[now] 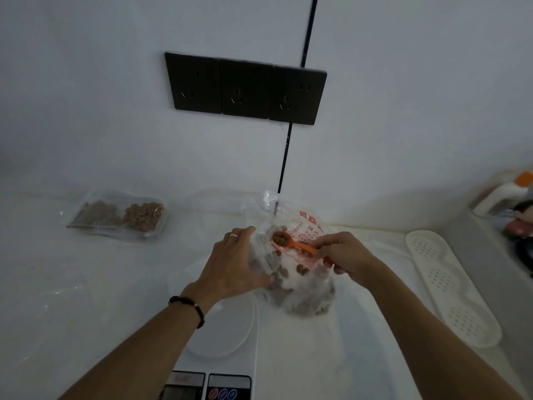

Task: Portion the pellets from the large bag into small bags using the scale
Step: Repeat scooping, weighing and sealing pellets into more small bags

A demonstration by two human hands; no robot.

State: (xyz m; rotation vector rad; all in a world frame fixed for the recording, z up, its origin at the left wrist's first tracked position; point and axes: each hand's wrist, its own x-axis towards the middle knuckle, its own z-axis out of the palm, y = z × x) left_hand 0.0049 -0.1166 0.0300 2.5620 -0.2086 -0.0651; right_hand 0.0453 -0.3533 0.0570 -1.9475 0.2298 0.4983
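A large clear plastic bag (302,295) with red print lies on the white counter, with brown pellets inside. My left hand (235,261) grips the bag's left edge and holds its mouth apart. My right hand (343,256) pinches the handle of an orange scoop (291,241); its bowl is heaped with pellets and sits over the bag's mouth. A white kitchen scale (227,356) stands near me, between my forearms, its round platform partly hidden by my left arm. Two small bags of pellets (121,216) lie side by side at the back left.
A white perforated tray (452,287) lies at the right. Bottles and a dark object (507,203) crowd the far right edge. A black triple socket panel (245,88) is on the wall behind. Crumpled clear plastic (49,307) lies at the left.
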